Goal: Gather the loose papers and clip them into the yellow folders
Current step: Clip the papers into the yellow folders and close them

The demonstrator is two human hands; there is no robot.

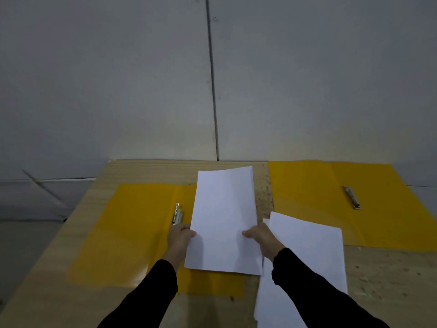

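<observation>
Grey panelled wall (118, 79) ahead, one dark vertical seam. Pale wooden table (146, 171) pushed against it, speckled in the bare strip between the folders.

Held stack of papers (224, 221): white, blank, edges roughly squared, far corner slightly fanned. I have it by both long sides. Left hand (179, 237) pinches the left edge, thumb on top. Right hand (262, 240) grips the right edge, thumb on top, fingers hidden underneath.

The stack sits over the right half of the left yellow folder (132, 233), which lies open and flat. Resting on it or lifted clear: cannot tell. Left metal clip (177, 214) at the spine, just left of the stack and just beyond my left hand. Raised or down: unclear.

Right yellow folder (307, 190) also open, at the table's far right. Right metal clip (352, 197) lies near its fold.

Loose papers (312, 252) at near right, untidy, partly under my right forearm, far corner overlapping the right folder. Black sleeves (151, 294) cover both forearms.
</observation>
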